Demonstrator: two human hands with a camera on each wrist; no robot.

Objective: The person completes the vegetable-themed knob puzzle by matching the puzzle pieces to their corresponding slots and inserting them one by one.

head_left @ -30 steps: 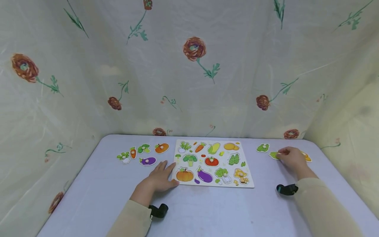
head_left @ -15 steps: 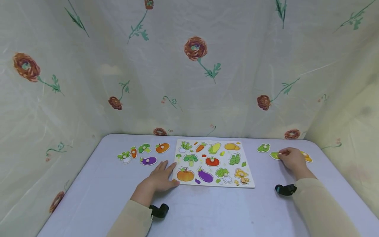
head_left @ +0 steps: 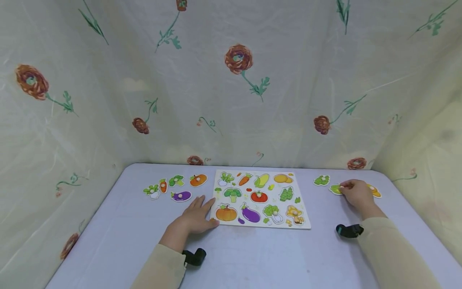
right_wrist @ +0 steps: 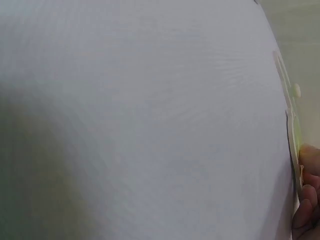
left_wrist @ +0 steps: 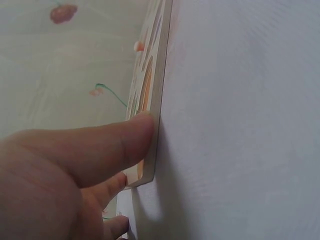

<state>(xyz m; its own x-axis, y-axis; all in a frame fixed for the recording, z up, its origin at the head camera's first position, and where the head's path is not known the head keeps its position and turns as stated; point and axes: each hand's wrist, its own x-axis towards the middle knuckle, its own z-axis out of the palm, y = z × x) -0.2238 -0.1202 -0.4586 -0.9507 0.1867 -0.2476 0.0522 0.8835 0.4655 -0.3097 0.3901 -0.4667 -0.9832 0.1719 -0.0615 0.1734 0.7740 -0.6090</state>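
My left hand (head_left: pixel 196 215) rests at the left edge of the white vegetable puzzle board (head_left: pixel 303 223), fingers spread. In the left wrist view, the thumb (left_wrist: pixel 135 137) presses on the board's edge near its corner. On the right side of the table, my right hand (head_left: pixel 357 194) pinches a green corn puzzle piece (head_left: pixel 334 189) between thumb and fingertips, low at the tabletop. Beside it lies a green pea-like piece (head_left: pixel 321 180). A yellow piece (head_left: pixel 374 191) is partly hidden behind the right hand. Knobs show on the board's tomato (head_left: pixel 259 197), cabbage and mushroom pictures.
Left of the board lie several loose knobbed pieces: turnip (head_left: pixel 151 192), carrot (head_left: pixel 163 186), broccoli (head_left: pixel 176 180), pumpkin (head_left: pixel 198 180) and eggplant (head_left: pixel 181 196). A flowered curtain (head_left: pixel 281 132) hangs behind and beside the white-covered table (head_left: pixel 267 261).
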